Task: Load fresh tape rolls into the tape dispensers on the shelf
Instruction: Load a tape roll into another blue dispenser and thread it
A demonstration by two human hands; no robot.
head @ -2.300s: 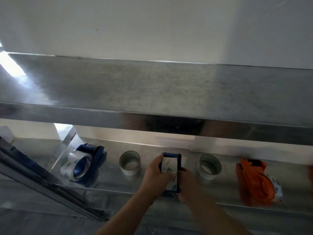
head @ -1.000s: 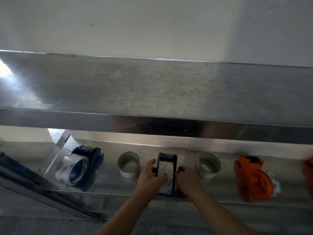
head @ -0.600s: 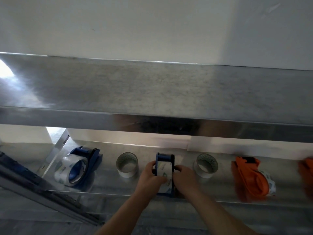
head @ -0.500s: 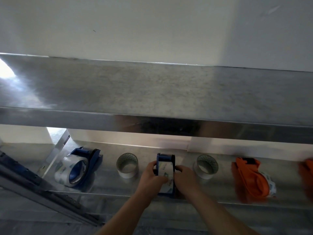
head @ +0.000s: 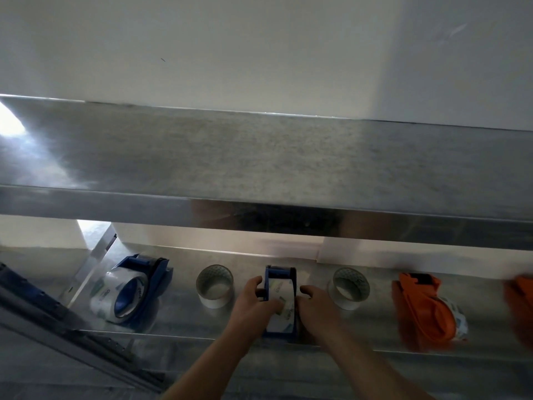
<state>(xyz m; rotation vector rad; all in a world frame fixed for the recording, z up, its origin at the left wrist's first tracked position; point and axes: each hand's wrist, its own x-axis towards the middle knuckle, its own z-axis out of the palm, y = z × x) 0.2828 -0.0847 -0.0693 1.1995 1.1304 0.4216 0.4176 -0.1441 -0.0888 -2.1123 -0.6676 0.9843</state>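
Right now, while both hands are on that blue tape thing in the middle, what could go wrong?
The middle blue dispenser sits near the shelf's front edge, so a push from the left hand or right hand might slide it off. The loose rolls at its left and right stand close by; an elbow or wrist could knock one rolling. The dispenser's toothed end might nick a finger.

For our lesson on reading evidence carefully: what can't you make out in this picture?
- Middle blue dispenser: sides covered by left hand and right hand, head view.
- Orange object: cut off by right edge.
- Tape label: too blurred to read.
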